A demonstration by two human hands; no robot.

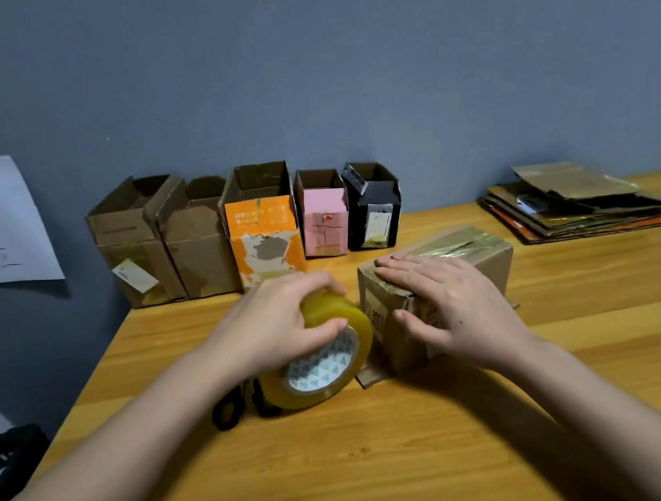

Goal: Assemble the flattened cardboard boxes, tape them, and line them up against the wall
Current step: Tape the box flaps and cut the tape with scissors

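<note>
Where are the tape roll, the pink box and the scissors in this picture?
tape roll (322, 317), head view, on its yellow outer band.
pink box (323, 212), head view, on its pink front face.
scissors (228, 411), head view, on the black handle loop beside the roll.

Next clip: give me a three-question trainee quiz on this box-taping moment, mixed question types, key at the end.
1. How many assembled boxes stand in the row against the wall?
2. True or false: the left hand grips the yellow tape roll.
3. The right hand is: A) lifting the flattened cardboard stack, B) pressing flat on the brown box being taped, C) holding the scissors.

Key
1. Five: two brown, then the orange box, the pink box and the black box.
2. True.
3. B.
</note>
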